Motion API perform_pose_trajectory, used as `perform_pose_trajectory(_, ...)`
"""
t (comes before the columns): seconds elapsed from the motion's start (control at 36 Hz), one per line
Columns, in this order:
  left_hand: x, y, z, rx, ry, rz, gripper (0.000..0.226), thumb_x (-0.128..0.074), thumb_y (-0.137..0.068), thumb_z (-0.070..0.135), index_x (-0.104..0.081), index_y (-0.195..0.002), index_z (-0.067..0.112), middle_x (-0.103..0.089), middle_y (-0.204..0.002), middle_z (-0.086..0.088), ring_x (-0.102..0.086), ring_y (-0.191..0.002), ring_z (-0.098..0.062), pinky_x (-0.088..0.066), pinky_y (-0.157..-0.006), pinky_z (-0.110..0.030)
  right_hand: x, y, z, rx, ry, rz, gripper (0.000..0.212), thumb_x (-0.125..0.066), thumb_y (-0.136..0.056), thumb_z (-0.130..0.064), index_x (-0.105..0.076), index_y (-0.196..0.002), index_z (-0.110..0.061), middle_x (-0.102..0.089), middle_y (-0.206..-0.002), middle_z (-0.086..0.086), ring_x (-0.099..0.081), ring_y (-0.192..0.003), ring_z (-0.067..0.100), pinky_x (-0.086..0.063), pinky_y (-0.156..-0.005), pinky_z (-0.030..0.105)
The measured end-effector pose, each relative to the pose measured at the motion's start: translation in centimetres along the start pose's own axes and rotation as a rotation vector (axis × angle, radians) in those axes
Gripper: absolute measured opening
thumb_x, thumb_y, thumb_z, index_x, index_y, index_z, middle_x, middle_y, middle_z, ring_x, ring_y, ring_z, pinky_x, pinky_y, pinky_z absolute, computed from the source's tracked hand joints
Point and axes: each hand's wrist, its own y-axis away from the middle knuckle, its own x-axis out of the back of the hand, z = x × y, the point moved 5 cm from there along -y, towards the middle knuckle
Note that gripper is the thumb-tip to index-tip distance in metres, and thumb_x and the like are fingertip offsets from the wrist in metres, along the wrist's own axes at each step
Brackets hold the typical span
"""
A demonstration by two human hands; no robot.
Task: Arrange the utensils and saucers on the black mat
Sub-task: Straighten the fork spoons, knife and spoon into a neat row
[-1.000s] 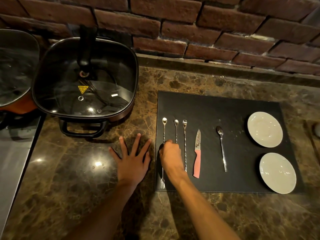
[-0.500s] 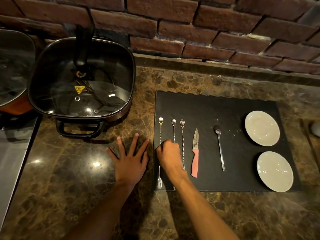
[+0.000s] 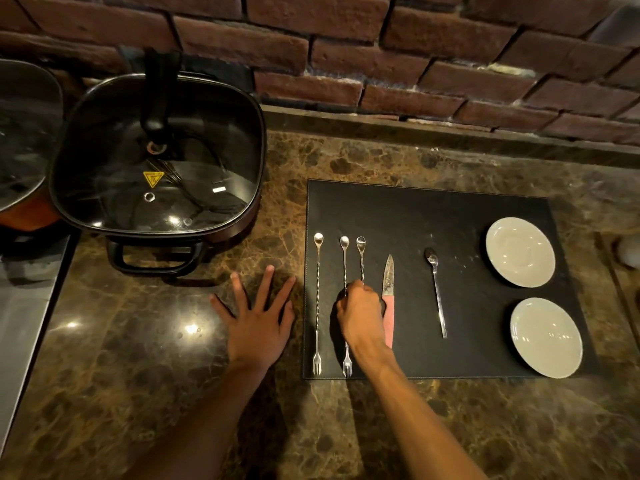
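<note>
A black mat point(image 3: 433, 209) lies on the brown marble counter. Along its left side stand three long twisted bar spoons with fork ends: the first point(image 3: 317, 299), the second point(image 3: 344, 265) and the third point(image 3: 361, 258). My right hand point(image 3: 360, 313) rests over the stems of the second and third, fingers pinched on the third, whose lower half is hidden. Right of them lie a pink-handled knife point(image 3: 388, 278), a teaspoon point(image 3: 437, 292) and two white saucers point(image 3: 519, 251) point(image 3: 545, 337). My left hand point(image 3: 258, 320) lies flat and spread on the counter, left of the mat.
A square black electric pan point(image 3: 156, 157) with a glass lid sits at the back left, its handle facing me. Another lidded pot point(image 3: 20, 140) is at the far left edge. A brick wall point(image 3: 381, 64) runs behind. A pale object point(image 3: 628, 251) shows at the right edge.
My right hand has shifted right, from the first and second bar spoons to the third. The first spoon now lies fully uncovered. My left hand has stayed flat.
</note>
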Motion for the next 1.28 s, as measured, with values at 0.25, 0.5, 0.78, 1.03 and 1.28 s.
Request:
perform_pose_trajectory(0.25,-0.3,-0.1,-0.1,0.014,-0.008,-0.016,0.055,-0.019,-0.105,0.057,-0.013,-0.159,0.054,-0.009,-0.174,0.012,-0.006,-0.156,-0.052,-0.009,-0.111,-0.084,-0.1,-0.3,-0.5,0.032,-0.038,0.000,0.020,-0.053,-0.094,-0.007,-0.060,-0.112,0.001,-0.066,-0.107,0.020,-0.067,-0.096,0.037,-0.056,-0.082,0.041)
perform_pose_trajectory(0.5,-0.6,-0.2,-0.2,0.014,0.002,-0.015,0.055,-0.015,-0.105,0.058,-0.010,-0.159,0.054,-0.009,-0.174,0.011,-0.005,-0.156,-0.053,-0.009,-0.111,-0.084,-0.2,-0.5,-0.8,0.015,-0.059,-0.005,0.021,-0.050,-0.096,-0.007,-0.058,-0.113,0.002,-0.066,-0.108,0.022,-0.066,-0.099,0.039,-0.056,-0.086,0.047)
perform_pose_trajectory(0.78,-0.4,-0.1,-0.1,-0.004,0.012,0.000,0.056,-0.025,-0.104,0.055,-0.016,-0.159,0.054,-0.013,-0.173,0.010,-0.008,-0.155,-0.054,-0.008,-0.110,-0.085,-0.4,-0.4,-0.4,0.019,-0.065,0.014,0.020,-0.053,-0.094,-0.010,-0.060,-0.108,0.002,-0.066,-0.106,0.022,-0.066,-0.097,0.041,-0.053,-0.079,0.041)
perform_pose_trajectory(1.03,0.1,0.0,0.0,0.004,0.006,-0.020,0.055,-0.023,-0.104,0.056,-0.018,-0.159,0.053,-0.014,-0.173,0.010,-0.008,-0.155,-0.054,-0.009,-0.111,-0.085,-0.2,-0.8,0.7,-0.028,-0.112,0.018,0.018,-0.056,-0.092,-0.017,-0.066,-0.092,-0.003,-0.070,-0.091,0.015,-0.067,-0.083,0.033,-0.045,-0.067,0.028)
perform_pose_trajectory(1.28,-0.4,-0.1,-0.3,0.007,0.010,-0.009,0.055,-0.017,-0.105,0.057,-0.014,-0.159,0.054,-0.011,-0.174,0.010,-0.007,-0.155,-0.053,-0.007,-0.112,-0.084,2.7,0.4,6.0,-0.065,-0.121,0.164,0.019,-0.057,-0.093,-0.025,-0.059,-0.102,-0.009,-0.058,-0.106,0.010,-0.062,-0.090,0.031,-0.054,-0.077,0.041)
